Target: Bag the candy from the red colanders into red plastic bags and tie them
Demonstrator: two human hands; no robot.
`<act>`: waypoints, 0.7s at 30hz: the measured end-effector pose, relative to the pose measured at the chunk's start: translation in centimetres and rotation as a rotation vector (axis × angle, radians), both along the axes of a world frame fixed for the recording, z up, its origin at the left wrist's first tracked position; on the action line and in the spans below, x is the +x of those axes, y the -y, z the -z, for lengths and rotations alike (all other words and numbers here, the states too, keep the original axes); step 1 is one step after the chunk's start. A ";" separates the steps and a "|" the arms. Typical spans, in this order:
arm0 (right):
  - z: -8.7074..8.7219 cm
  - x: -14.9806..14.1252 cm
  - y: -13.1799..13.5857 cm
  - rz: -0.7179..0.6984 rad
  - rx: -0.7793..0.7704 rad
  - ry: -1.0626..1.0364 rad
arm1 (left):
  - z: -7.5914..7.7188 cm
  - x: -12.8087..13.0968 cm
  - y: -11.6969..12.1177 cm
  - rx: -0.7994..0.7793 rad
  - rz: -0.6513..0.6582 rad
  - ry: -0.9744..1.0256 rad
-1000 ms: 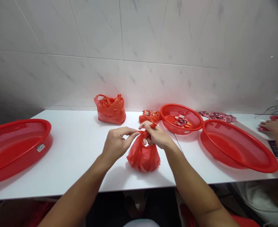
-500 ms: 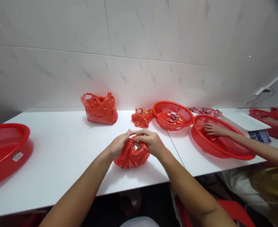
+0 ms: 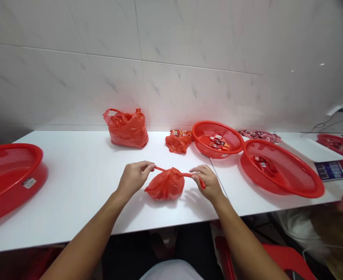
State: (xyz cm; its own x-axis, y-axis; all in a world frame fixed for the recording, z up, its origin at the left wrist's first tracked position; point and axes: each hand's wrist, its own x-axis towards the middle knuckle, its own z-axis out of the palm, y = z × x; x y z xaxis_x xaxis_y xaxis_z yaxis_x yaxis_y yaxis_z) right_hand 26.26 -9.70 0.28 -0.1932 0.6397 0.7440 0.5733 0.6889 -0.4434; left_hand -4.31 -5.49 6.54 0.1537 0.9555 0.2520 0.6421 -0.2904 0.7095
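Just below the centre of the frame, a gathered red plastic bag (image 3: 166, 187) sits on the white desk (image 3: 80, 171), its handles (image 3: 187, 175) stretched to either side. The left hand (image 3: 134, 179) pinches one handle end, fingers narrow, and the right hand (image 3: 208, 183) holds the other; the step looks like cinching the neck (image 3: 173, 171), and the next move calls for an even pull that spares the thin plastic.

Brightly lit white table (image 3: 80, 186) with soft shadows; dimmer grey wall (image 3: 171, 31), small glints at right; picture edges stretched.
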 end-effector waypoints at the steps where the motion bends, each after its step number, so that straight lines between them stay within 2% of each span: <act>1: 1.2 0.5 0.4 0.040 -0.083 -0.005 | 0.9 -0.9 0.1 0.018 -0.046 -0.038; 4: 3.7 0.8 1.6 0.055 -0.368 -0.093 | 3.1 -2.3 0.7 0.035 -0.127 -0.074; 7: 3.5 -0.6 1.7 -0.083 -0.554 -0.196 | 3.7 -1.6 1.9 -0.004 -0.107 0.126; 10: 2.0 -3.0 0.8 -0.235 -0.585 -0.155 | 3.6 0.3 3.3 -0.071 0.151 0.323; 12: 1.4 -4.8 -0.1 -0.282 -0.595 -0.111 | 4.0 1.3 4.2 -0.078 0.289 0.285; 14: 1.3 -6.8 -0.7 -0.304 -0.618 -0.101 | 4.8 1.7 4.9 -0.073 0.239 0.171; 16: 1.2 -8.8 -0.8 -0.341 -0.621 -0.123 | 5.9 1.3 5.5 -0.090 0.077 0.074; 18: 0.9 -10.7 -0.5 -0.435 -0.592 -0.143 | 6.8 0.1 6.2 -0.135 -0.033 0.045; 21: -0.1 -13.0 0.3 -0.654 -0.533 -0.146 | 7.6 -3.2 7.8 -0.171 -0.072 0.086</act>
